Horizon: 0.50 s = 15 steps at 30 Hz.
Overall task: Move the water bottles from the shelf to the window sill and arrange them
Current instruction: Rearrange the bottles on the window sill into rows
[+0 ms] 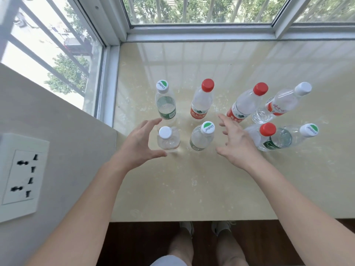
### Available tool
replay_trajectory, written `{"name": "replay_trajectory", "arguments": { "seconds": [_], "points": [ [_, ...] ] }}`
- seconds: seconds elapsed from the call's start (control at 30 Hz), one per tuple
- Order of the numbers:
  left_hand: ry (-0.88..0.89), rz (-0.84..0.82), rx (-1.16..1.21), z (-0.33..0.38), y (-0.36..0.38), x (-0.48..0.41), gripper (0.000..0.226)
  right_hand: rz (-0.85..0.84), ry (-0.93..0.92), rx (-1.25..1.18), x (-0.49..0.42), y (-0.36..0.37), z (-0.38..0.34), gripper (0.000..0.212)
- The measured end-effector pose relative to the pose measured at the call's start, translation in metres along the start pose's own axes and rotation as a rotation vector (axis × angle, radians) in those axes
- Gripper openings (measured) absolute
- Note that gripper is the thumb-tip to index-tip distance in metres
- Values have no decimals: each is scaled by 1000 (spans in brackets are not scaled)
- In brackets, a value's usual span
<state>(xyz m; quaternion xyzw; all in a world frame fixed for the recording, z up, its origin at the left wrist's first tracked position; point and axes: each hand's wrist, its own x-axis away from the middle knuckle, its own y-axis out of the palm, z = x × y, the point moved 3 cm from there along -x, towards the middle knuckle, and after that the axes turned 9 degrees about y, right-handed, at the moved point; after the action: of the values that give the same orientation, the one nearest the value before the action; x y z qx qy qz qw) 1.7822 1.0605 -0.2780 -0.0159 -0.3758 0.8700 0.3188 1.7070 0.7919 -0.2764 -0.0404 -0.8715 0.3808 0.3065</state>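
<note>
Several clear water bottles stand upright in two rows on the beige window sill (192,189). In the front row, a short white-capped bottle (168,140) sits just right of my left hand (138,144), whose fingers curve around it without touching. A green-and-white-capped bottle (202,137) stands between both hands. My right hand (235,143) is spread open beside it, holding nothing. Behind are a green-label bottle (165,102) and two red-capped bottles (202,98) (247,101). At the right stand a white-capped bottle (282,102), a red-capped one (266,131) and another green-and-white-capped one (295,136).
Window frames (201,33) and glass border the sill at the back and left. A wall with a white power socket (21,179) stands on the left. The sill's front edge (192,220) drops to a dark floor where my legs and shoes show.
</note>
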Motion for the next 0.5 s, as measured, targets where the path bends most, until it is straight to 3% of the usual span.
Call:
{"name": "replay_trajectory", "arguments": {
  "seconds": [0.13, 0.23, 0.5],
  "points": [
    [-155, 79, -209, -8, -26, -3, 77, 90, -36, 47, -10, -35, -17, 80],
    [-208, 173, -202, -9, -41, -22, 67, 122, -23, 18, -28, -48, -33, 72],
    [-151, 269, 59, 3, -39, -83, 82, 135, 57, -169, -79, -29, -55, 92]
  ]
}}
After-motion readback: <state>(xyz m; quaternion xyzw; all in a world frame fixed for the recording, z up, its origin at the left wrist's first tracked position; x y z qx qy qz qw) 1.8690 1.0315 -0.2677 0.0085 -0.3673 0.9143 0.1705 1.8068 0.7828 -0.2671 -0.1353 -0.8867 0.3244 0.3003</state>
